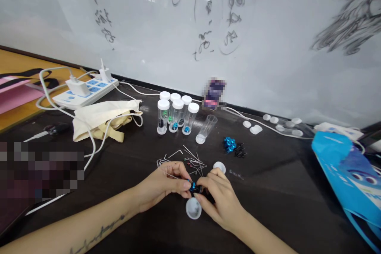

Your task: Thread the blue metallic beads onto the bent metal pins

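— Closest in, what surrounds the hands?
— One white cap [193,208] lies on the table just under them. A second cap [219,166] sits just beyond, and bent wire pins [186,158] lie behind the knuckles.
— Where's the blue part [193,186]?
— It is pinched between the fingers of the left hand [162,184] and right hand [218,200]. Both are closed on it, and the fingertips hide most of it.
— Farther back?
— Capped vials [175,115], an open tube [206,127] and loose beads [233,146]. A power strip [89,88] lies toward the far left corner. The table [282,190] is dark, with a whiteboard [268,27] behind.
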`<state>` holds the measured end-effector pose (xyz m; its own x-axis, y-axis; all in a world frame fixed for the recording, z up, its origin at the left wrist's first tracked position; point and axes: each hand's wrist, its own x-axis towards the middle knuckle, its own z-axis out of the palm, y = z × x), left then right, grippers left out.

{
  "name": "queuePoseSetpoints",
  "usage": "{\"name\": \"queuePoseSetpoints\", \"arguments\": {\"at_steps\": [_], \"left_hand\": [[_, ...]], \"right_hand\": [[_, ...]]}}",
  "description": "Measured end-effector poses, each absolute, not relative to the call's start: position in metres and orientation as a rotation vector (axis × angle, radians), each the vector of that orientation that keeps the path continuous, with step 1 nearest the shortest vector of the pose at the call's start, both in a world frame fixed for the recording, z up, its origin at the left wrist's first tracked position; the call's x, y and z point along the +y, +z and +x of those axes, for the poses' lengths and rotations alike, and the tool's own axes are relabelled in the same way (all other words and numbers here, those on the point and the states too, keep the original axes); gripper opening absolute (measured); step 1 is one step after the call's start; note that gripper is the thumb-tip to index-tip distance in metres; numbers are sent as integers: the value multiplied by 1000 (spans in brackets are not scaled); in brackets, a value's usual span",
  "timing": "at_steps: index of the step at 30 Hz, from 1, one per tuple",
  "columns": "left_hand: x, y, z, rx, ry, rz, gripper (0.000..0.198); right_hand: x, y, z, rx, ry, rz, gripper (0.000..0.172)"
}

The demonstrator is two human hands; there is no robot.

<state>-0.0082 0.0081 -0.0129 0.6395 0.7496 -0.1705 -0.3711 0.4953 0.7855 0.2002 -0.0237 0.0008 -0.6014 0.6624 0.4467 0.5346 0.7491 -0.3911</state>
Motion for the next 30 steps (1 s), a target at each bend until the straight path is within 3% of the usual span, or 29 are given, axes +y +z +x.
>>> {"name": "queuePoseSetpoints", "arguments": {"at_steps": [5,12,19,30], "left_hand": [[7,-12,-8,551,717,781,17],[8,-11,-8,554,718,777,18],[7,-12,-9,537,730,757,18],[8,-10,-8,558,726,743,18]], "right_hand": [[-24,2,200,-2378,286,-911,7],[-23,1,201,-2379,272,-935,25],[-25,-1,201,-2345,250,-904,6],[-23,-4,201,-2308,236,-871,7]]}}
